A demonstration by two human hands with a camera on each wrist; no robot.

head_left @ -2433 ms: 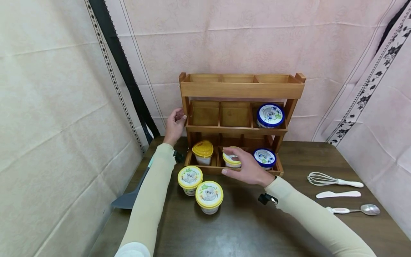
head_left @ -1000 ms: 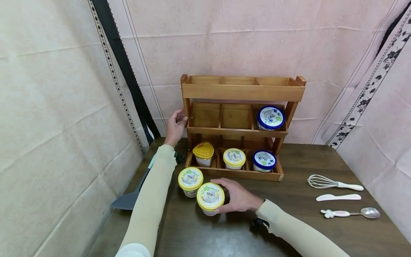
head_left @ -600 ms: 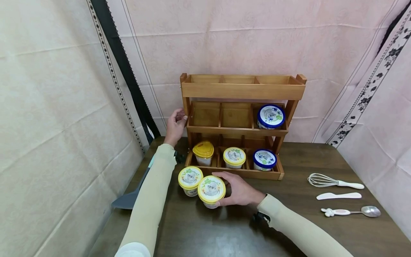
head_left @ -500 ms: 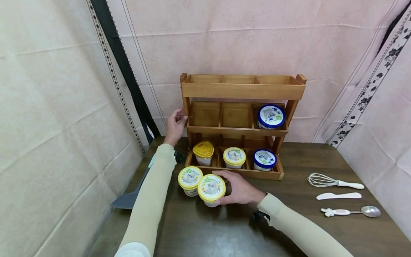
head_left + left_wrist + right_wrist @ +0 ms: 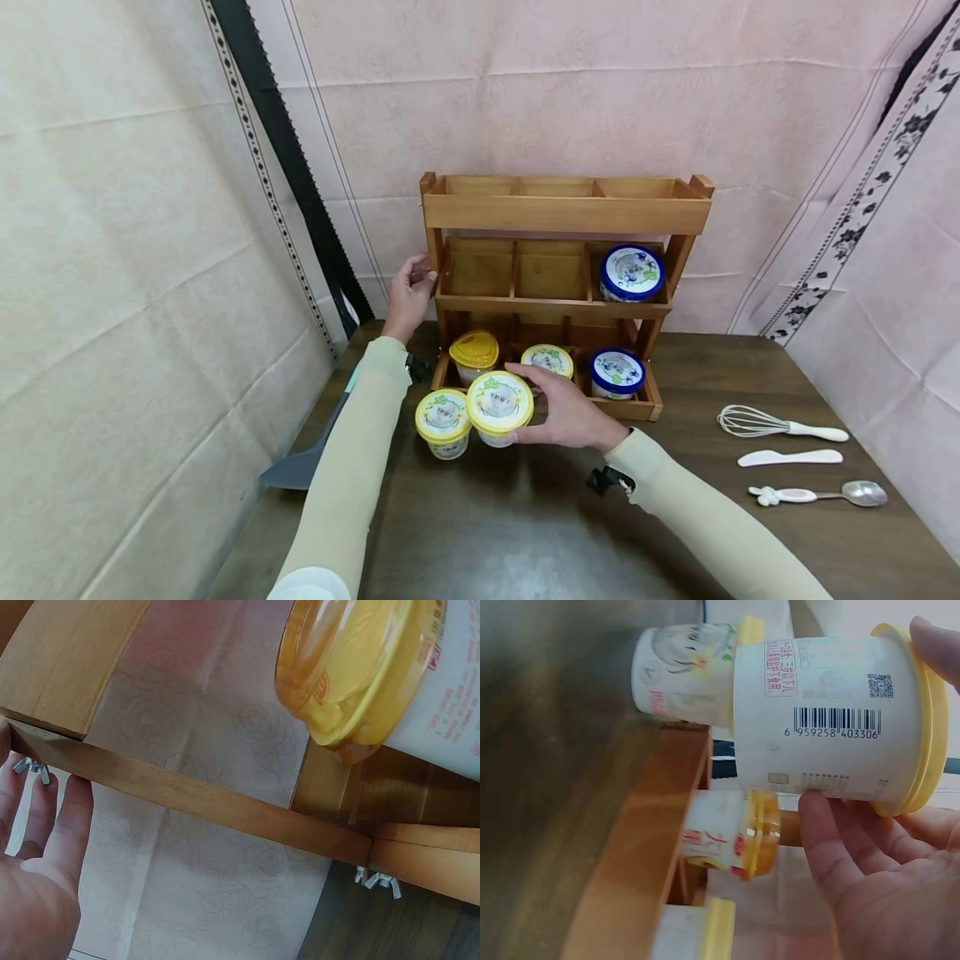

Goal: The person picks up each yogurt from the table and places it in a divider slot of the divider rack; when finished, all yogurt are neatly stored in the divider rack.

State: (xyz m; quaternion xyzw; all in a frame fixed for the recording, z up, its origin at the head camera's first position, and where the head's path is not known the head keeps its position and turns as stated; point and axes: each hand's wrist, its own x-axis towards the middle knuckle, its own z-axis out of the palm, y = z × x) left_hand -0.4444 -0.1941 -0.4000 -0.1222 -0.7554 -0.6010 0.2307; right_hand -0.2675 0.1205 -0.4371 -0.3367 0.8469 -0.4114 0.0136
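My right hand [image 5: 566,412] grips a white tub with a yellow lid [image 5: 500,408] by its side, held up off the table. Its barcode and pale wall fill the right wrist view, with fingers below it and the thumb at the lid. Beside it, a second yellow-lidded tub [image 5: 442,421] stands on the table before the wooden rack [image 5: 566,212]. My left hand [image 5: 409,292] has its fingertips at the rack's left side post [image 5: 202,796], close to a wing nut [image 5: 34,769]. The lower tier holds an amber-capped tub [image 5: 474,352], another yellow-lidded tub [image 5: 547,358] and a blue-lidded tub [image 5: 617,372].
Another blue-lidded tub [image 5: 632,272] stands in the middle tier's right compartment. At the table's right lie a whisk [image 5: 780,423], a white knife [image 5: 791,458] and a spoon [image 5: 817,495]. A dark grey flat-headed tool [image 5: 300,467] lies beyond my left forearm. Cloth hangs around the table.
My right hand left the tub in the lower middle compartment, took hold of the front tub on the table, lifted it and carried it toward the rack. My left hand stayed put.
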